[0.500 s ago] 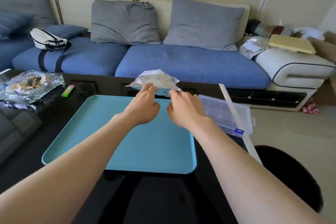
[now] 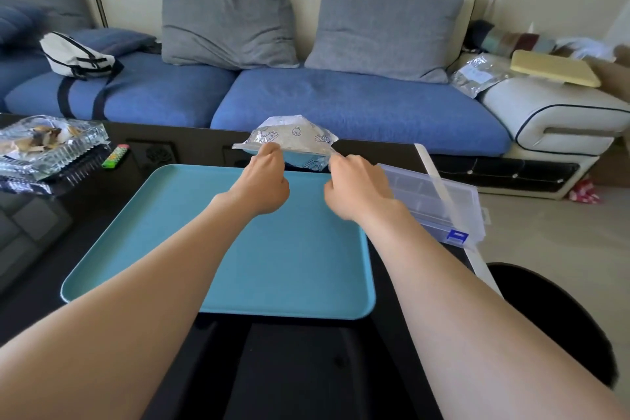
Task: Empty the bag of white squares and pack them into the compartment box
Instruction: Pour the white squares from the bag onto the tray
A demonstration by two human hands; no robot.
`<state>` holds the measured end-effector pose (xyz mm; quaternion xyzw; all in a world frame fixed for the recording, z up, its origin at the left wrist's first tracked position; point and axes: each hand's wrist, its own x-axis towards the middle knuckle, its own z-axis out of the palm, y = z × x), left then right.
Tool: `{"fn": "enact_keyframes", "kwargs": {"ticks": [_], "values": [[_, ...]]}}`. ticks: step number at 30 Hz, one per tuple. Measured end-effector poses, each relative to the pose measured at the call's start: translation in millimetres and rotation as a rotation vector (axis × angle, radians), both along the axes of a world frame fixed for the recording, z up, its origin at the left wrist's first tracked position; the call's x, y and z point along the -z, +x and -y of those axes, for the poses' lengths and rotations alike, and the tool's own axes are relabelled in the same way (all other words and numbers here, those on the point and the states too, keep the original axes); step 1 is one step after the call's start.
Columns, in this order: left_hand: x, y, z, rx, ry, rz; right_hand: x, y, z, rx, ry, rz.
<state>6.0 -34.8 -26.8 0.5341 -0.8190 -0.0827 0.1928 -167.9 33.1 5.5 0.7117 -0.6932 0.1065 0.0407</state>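
In the head view, the only view you have, your left hand point(image 2: 262, 186) pinches the left end of the near edge of the bag point(image 2: 296, 138), and your right hand point(image 2: 354, 186) pinches the right end of the same edge, so both hands hold the bag and nothing else. The bag is silvery with small blue drawings, and it hangs between your hands just above the far rim of the blue tray point(image 2: 289, 266). It looks closed, and the white squares do not show through it. The tray lies flat on the dark surface point(image 2: 306, 368) in front of you. The compartment box point(image 2: 433, 201), of clear plastic with a blue latch toward you, lies just beside the right rim of the tray, and its lid seems to be down. At the far left of the surface there are a glass dish point(image 2: 51, 143) and a green lighter point(image 2: 116, 156), well apart from your work. I judge that you are at the first step, the opening of the bag. The next move calls for pulling the two sides of the edge apart with an even force, keeping the mouth over the tray, so that the squares fall on the tray and do not scatter. After that the box needs to be opened.
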Motion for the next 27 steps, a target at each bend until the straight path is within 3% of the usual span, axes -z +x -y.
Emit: {"fn": "enact_keyframes", "kwargs": {"ticks": [4,8,12,17,21,27], "values": [[-18.6,-5.3,-9.4,0.082,-0.2,-0.043,-5.6,-9.0,-1.7,0.05,-0.034,0.118],[-40.6,-5.3,-22.2,0.079,-0.354,-0.143,-2.6,-12.7,-5.5,0.031,-0.19,0.307],[-48.5,5.3,-39.1,0.03,-0.375,-0.283,-15.5,-10.3,-15.2,-0.034,-0.315,0.643],[-54.1,22.1,-60.7,-0.015,-0.378,-0.374,-31.2,1.7,-34.8,0.012,-0.184,0.977],[-52.3,29.7,-68.7,-0.087,-0.331,-0.447,-27.3,2.7,-39.2,-0.007,-0.356,0.896],[-50.0,25.9,-73.1,-0.131,-0.373,-0.336,-29.3,2.8,-43.1,-0.101,-0.411,0.738]]}}
